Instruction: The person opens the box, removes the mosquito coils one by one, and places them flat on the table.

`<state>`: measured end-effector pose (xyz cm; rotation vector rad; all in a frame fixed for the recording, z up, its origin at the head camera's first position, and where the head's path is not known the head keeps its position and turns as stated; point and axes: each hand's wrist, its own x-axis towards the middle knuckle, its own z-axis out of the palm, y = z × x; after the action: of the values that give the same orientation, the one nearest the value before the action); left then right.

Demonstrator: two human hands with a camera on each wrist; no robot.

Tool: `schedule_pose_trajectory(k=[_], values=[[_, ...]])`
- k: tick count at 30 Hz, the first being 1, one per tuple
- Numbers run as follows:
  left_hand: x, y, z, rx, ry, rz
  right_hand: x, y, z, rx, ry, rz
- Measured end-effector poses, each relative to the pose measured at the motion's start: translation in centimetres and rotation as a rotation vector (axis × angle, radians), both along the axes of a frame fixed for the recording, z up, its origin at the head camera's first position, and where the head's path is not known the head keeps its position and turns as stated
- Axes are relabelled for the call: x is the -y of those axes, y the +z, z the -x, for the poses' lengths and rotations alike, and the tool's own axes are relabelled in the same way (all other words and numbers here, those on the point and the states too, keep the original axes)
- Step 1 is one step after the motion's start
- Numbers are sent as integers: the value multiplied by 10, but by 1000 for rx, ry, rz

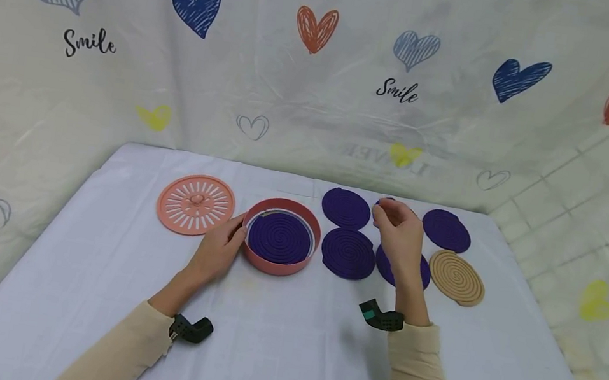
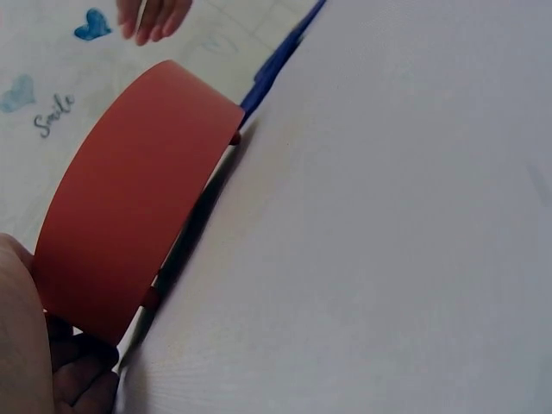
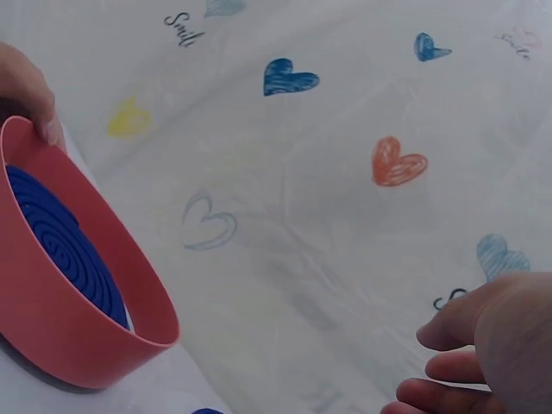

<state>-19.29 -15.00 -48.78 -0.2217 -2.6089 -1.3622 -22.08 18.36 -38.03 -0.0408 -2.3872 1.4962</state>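
Note:
My left hand (image 1: 217, 249) grips the left side of a round coral-red mosquito coil holder (image 1: 277, 268), its thumb at the rim. Inside the holder lies a purple mosquito coil (image 1: 279, 238), which looks blue in the right wrist view. My right hand (image 1: 399, 234) is raised over the coils on the right, fingers loosely bent, with nothing seen between them. Partly hidden below it is one purple coil (image 1: 385, 266), and another shows just past the fingertips. In the right wrist view, the right hand (image 3: 483, 354) hangs apart from the holder (image 3: 95, 345).
A slotted coral lid (image 1: 193, 221) with a small knob lies left of the holder. More purple coils (image 1: 346, 208) (image 1: 349, 254) (image 1: 446, 230) lie flat to the right, beside a tan coil (image 1: 456, 277). A white cloth (image 1: 271, 352) covers the table, and a printed curtain (image 1: 318, 89) hangs behind.

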Motion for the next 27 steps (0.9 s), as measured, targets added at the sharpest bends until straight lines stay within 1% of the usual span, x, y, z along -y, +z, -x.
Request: schedule_pose_trajectory(k=[4,10,14,21,27], values=[[0,0,0,1,0,0,5,-2,1,-9,16,-49],[1,0,0,6,0,7,16,-2,1,-30,39,-91],[2,0,0,-4,3,9,24,-3,2,-38,59,-119],[1,0,0,-18,-1,7,36,-5,1,-28,100,-164],[0,0,0,-19,-3,2,46,-12,3,-20,134,-200]])
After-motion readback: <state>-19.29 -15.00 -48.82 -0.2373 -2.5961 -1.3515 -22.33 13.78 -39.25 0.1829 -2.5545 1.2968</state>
